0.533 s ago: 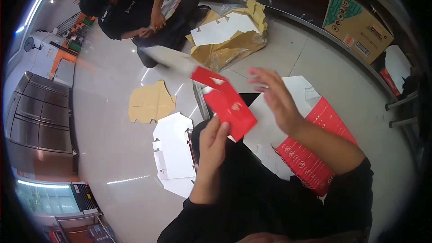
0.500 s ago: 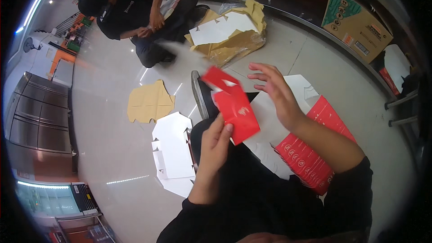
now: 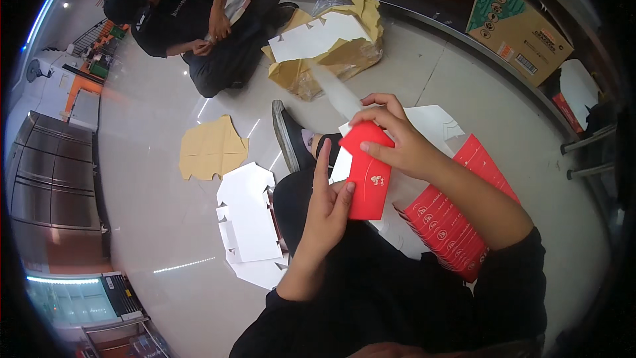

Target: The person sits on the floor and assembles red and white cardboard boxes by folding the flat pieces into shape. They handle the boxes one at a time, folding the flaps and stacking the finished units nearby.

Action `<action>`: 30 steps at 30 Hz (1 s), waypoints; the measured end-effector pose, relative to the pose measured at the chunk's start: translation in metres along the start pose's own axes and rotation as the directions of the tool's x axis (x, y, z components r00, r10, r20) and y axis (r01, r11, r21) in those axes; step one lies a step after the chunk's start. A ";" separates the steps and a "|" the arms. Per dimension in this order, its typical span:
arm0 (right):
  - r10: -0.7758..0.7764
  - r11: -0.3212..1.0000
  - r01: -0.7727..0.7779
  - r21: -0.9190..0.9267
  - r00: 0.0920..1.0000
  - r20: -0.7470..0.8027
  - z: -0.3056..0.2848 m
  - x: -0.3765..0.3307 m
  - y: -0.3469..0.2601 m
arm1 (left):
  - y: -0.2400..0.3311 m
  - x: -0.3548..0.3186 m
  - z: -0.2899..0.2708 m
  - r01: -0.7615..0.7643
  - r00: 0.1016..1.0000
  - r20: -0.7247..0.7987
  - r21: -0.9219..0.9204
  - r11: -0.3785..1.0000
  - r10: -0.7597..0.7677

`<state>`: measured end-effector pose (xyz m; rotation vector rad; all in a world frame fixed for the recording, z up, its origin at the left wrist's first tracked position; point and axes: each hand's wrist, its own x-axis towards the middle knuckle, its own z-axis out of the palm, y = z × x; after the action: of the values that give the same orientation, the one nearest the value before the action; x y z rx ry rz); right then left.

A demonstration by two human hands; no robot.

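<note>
A small folded red card carton (image 3: 370, 182) with a pale printed mark is held in front of me. My left hand (image 3: 324, 215) grips its lower left side, thumb on the front and index finger stretched upward. My right hand (image 3: 401, 139) holds the top part, thumb on the front and fingers behind the upper edge. Beneath my right forearm lies a fanned stack of red printed cartons (image 3: 430, 222). White card sheets (image 3: 427, 122) lie on the floor behind my right hand. Just beyond its fingers is a pale blurred strip (image 3: 334, 89) I cannot make out.
White die-cut card (image 3: 248, 219) and brown card (image 3: 215, 149) lie on the floor to my left. A seated person (image 3: 179, 13) works ahead, beside torn brown wrapping holding white card (image 3: 324, 36). A cardboard box (image 3: 520, 30) stands on the shelf at far right.
My right hand has come in from the right and taken hold of the carton's top. The carton stands more upright, its upper flap folded over. The pale strip has shifted right.
</note>
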<state>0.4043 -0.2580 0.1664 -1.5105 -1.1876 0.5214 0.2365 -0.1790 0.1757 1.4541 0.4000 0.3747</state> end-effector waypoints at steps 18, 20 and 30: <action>0.009 0.856 0.109 0.505 0.974 -0.225 -0.001 -0.004 0.007 | 0.006 0.000 0.004 0.038 0.999 -0.004 -0.044 0.998 -0.039; -0.086 0.995 0.093 0.039 0.985 -0.152 -0.001 -0.005 0.002 | 0.007 0.000 0.004 0.043 0.999 0.012 0.003 0.999 -0.043; -0.059 0.998 0.059 0.005 0.994 0.089 0.007 -0.007 -0.007 | 0.006 -0.004 -0.004 0.030 0.998 0.043 0.343 0.939 -0.047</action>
<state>0.3927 -0.2615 0.1691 -1.4582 -1.2962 0.5545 0.2310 -0.1770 0.1812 1.7890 0.4690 0.2427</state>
